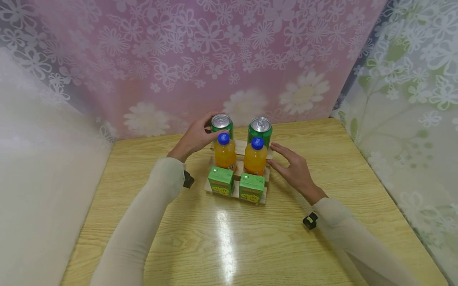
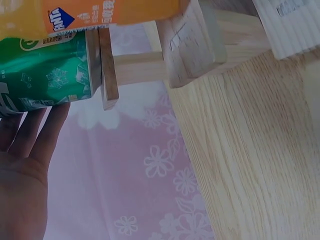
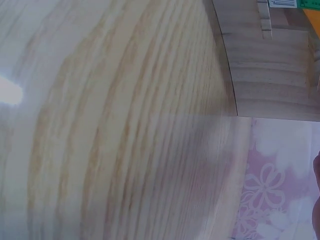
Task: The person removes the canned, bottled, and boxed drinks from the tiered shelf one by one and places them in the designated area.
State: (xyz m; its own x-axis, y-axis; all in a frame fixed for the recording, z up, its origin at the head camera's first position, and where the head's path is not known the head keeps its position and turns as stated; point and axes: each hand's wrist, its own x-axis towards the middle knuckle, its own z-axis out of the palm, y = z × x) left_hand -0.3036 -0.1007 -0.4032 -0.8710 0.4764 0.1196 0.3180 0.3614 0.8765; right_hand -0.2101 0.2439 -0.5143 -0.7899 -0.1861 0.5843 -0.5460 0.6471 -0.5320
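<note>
A small three-tier wooden stand [image 1: 240, 147] holds pairs of drinks. On its top tier are a left green can [image 1: 222, 121] and a right green can [image 1: 260, 134]. Two orange-drink bottles [image 1: 225, 157] with blue caps fill the middle tier, and two green drink cartons [image 1: 221, 180] the bottom one. My left hand [image 1: 196, 137] holds the left can, thumb in front and fingers behind. In the left wrist view, its fingers [image 2: 49, 132] lie against that green can [image 2: 47, 75]. My right hand [image 1: 295, 171] has extended fingertips right at the stand's right side, by the top tier.
The stand rests on a wood-grain table [image 1: 186, 238], close to its back edge. Behind rises a pink floral curtain [image 1: 200, 71]. Pale coverings flank the table, a flowered one [image 1: 404, 127] on the right and a whitish one [image 1: 43, 159] on the left.
</note>
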